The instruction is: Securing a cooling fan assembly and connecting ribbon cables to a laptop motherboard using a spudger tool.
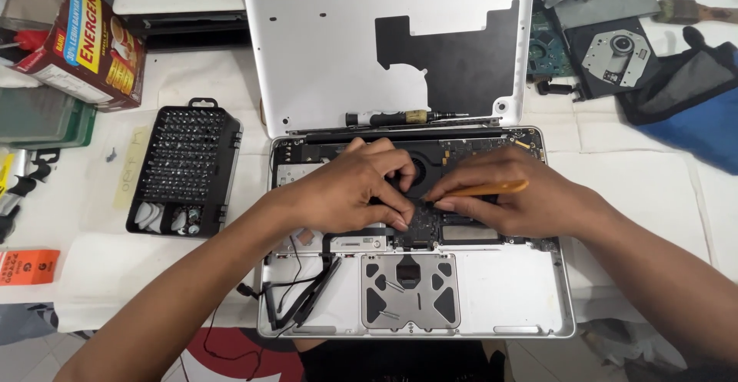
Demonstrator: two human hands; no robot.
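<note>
An opened silver laptop (507,290) lies bottom-up in front of me, its logic board (469,147) and fan exposed. My left hand (350,190) rests on the board near the fan, fingertips pinching or pressing a small part I cannot make out. My right hand (511,201) holds an orange plastic pry tool (484,190) with its tip at the board's middle, close to the left fingertips. The removed bottom cover (323,51) lies just behind the laptop. A black screwdriver (396,117) rests along the cover's near edge.
A black tray of screwdriver bits (184,171) sits to the left. A red carton (88,40) stands at back left. An optical drive (619,55), a green circuit board (544,48) and a blue-black pouch (692,101) lie at back right. Loose black cables (304,297) trail off the laptop's front left.
</note>
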